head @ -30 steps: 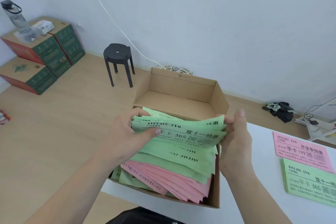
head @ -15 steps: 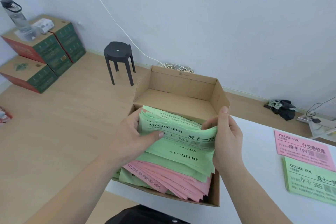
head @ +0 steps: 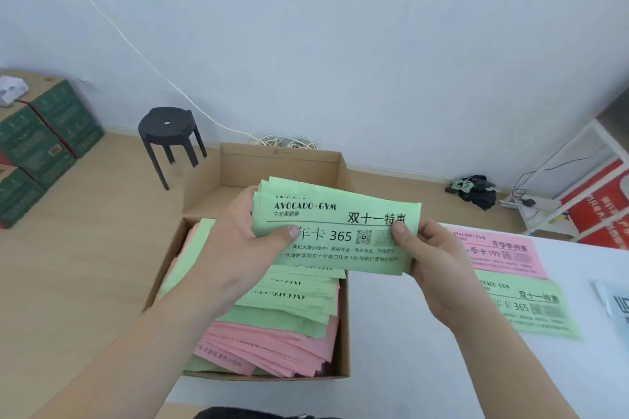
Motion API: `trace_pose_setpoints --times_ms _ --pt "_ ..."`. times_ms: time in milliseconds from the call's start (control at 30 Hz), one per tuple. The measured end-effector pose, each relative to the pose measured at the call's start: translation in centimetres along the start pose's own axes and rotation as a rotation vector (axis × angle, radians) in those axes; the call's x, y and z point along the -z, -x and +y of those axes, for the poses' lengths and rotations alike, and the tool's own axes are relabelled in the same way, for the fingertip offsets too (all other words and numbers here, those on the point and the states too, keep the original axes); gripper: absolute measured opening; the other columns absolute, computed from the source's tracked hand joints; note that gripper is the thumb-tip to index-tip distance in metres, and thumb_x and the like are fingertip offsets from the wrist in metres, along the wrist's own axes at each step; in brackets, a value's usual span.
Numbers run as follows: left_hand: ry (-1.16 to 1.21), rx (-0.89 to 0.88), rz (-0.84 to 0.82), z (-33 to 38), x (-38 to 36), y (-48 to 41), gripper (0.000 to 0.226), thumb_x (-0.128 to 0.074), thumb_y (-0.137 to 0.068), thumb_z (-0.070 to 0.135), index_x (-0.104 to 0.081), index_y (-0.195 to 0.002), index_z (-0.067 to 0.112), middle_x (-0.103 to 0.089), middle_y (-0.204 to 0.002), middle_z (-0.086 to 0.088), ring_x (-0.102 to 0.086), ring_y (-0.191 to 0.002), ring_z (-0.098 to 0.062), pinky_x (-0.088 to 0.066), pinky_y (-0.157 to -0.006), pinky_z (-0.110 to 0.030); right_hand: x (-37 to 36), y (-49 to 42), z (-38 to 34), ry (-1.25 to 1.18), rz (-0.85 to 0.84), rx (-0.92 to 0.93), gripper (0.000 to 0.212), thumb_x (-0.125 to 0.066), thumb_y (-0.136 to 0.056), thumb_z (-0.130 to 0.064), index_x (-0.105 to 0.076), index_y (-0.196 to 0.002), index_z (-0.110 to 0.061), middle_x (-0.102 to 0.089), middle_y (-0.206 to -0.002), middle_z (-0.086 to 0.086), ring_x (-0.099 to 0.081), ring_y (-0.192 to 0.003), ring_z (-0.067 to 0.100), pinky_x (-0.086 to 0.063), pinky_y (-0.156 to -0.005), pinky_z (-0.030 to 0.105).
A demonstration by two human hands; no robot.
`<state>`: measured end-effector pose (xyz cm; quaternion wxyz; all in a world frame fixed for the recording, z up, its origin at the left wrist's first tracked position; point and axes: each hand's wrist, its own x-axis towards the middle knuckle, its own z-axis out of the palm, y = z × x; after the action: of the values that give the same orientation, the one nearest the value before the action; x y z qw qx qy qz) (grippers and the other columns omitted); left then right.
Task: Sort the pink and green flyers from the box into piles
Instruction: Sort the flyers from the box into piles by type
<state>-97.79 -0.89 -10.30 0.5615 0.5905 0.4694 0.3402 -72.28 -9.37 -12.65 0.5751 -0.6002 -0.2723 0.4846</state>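
A small stack of green flyers [head: 340,231] is held above the open cardboard box [head: 279,163]. My left hand [head: 248,241] grips its left end with the thumb on top, and my right hand [head: 429,258] pinches its right end. Inside the box lie more green flyers [head: 292,299] over a layer of pink flyers [head: 265,347]. On the white table [head: 391,350] to the right, a pink flyer [head: 503,253] lies beyond a green flyer pile [head: 531,309].
A black stool [head: 168,133] stands on the wooden floor behind the box. Green and red cartons [head: 41,143] are stacked at the left. A white cable coil [head: 289,143] lies by the wall. A white shelf with red sheets [head: 592,194] stands at the right.
Both hands have lifted the green stack up out of the box and squared it. The view has shifted right, showing more of the table.
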Motion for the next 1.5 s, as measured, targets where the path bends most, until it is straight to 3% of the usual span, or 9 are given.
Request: trace_pose_setpoints --times_ms 133,233,367,567,667,900,1133,1400,1500 --pt "-0.065 0.031 -0.127 0.3 -7.3 0.1 0.04 -0.074 -0.091 0.006 -0.064 -0.121 0.031 -0.078 -0.108 0.013 -0.074 -0.102 -0.009 -0.056 -0.094 -0.037 5.9 2.0 1.5 0.017 0.088 -0.005 0.043 -0.08 -0.086 -0.014 -0.064 -0.126 -0.009 -0.076 -0.118 0.012 -0.072 -0.111 0.033 -0.055 -0.099 0.055" --pt "-0.081 0.058 -0.155 -1.0 -13.1 0.9 0.029 -0.077 -0.085 0.002 -0.069 -0.102 0.024 -0.078 -0.089 0.016 -0.072 -0.081 -0.002 -0.054 -0.073 -0.017 10.5 3.8 3.0 0.07 0.155 0.017 0.04 -0.078 -0.077 -0.011 -0.063 -0.114 -0.011 -0.078 -0.107 0.007 -0.073 -0.099 0.026 -0.058 -0.083 0.039" --pt "-0.167 0.109 -0.247 -5.1 -19.0 2.1 0.024 -0.083 -0.078 0.004 -0.062 -0.077 0.016 -0.058 -0.062 0.013 -0.046 -0.055 -0.003 -0.035 -0.051 -0.015 17.5 7.0 6.9 0.165 0.327 0.002 0.029 -0.083 -0.08 0.003 -0.063 -0.081 -0.019 -0.063 -0.079 0.003 -0.054 -0.076 0.019 -0.041 -0.07 0.033" --pt "-0.207 0.331 -0.492 -9.3 -24.8 3.0 0.02 -0.081 -0.081 -0.001 -0.067 -0.091 0.01 -0.077 -0.087 0.011 -0.066 -0.071 -0.002 -0.047 -0.06 -0.012 23.4 9.0 11.0 0.233 0.42 -0.12 0.033 -0.084 -0.077 0.003 -0.073 -0.083 -0.027 -0.077 -0.097 -0.006 -0.067 -0.094 0.021 -0.052 -0.077 0.035" --pt "-0.148 0.345 -0.44 -10.3 -25.1 2.7 0.028 -0.084 -0.078 0.0 -0.07 -0.096 0.016 -0.079 -0.101 0.006 -0.072 -0.09 -0.012 -0.056 -0.076 -0.023 24.1 9.2 11.7 0.181 0.445 -0.092 0.038 -0.079 -0.077 0.013 -0.077 -0.098 -0.019 -0.076 -0.098 -0.004 -0.067 -0.093 0.012 -0.055 -0.083 0.032" --pt "-0.158 0.337 -0.303 -11.5 -26.6 3.9 0.025 -0.075 -0.083 0.0 -0.072 -0.092 0.023 -0.076 -0.088 0.001 -0.067 -0.082 -0.011 -0.051 -0.069 -0.021 22.1 8.5 13.3 -0.046 0.571 -0.068 0.039 -0.065 -0.086 0.02 -0.063 -0.103 -0.015 -0.073 -0.117 0.001 -0.065 -0.101 0.021 -0.053 -0.085 0.034" --pt "-0.247 0.349 -0.31 -9.9 -29.0 4.7 0.025 -0.059 -0.098 0.003 -0.054 -0.106 0.027 -0.067 -0.103 0.007 -0.062 -0.09 -0.01 -0.045 -0.064 -0.013 22.7 8.2 11.8 0.226 0.553 -0.105 0.023 -0.057 -0.103 -0.008 -0.05 -0.106 -0.029 -0.065 -0.104 0.001 -0.063 -0.098 0.017 -0.046 -0.074 0.027" --pt "-0.247 0.471 -0.504 -4.6 -37.6 -1.9 0.036 -0.044 -0.091 -0.001 -0.058 -0.11 0.026 -0.073 -0.114 -0.004 -0.07 -0.106 -0.027 -0.062 -0.088 -0.043 31.6 1.5 4.3 0.482 0.542 -0.255 0.038 -0.044 -0.095 0.0 -0.046 -0.127 -0.019 -0.06 -0.104 -0.002 -0.056 -0.091 0.012 -0.043 -0.067 0.031" --pt "-0.278 0.473 -0.548 -4.5 -40.0 -3.5 0.041 -0.039 -0.093 -0.003 -0.064 -0.108 0.025 -0.074 -0.114 -0.005 -0.072 -0.095 -0.023 -0.064 -0.076 -0.038 33.8 -1.2 4.4 0.566 0.498 -0.339 0.041 -0.039 -0.089 0.002 -0.053 -0.123 -0.017 -0.063 -0.104 0.003 -0.059 -0.09 0.018 -0.049 -0.069 0.035"
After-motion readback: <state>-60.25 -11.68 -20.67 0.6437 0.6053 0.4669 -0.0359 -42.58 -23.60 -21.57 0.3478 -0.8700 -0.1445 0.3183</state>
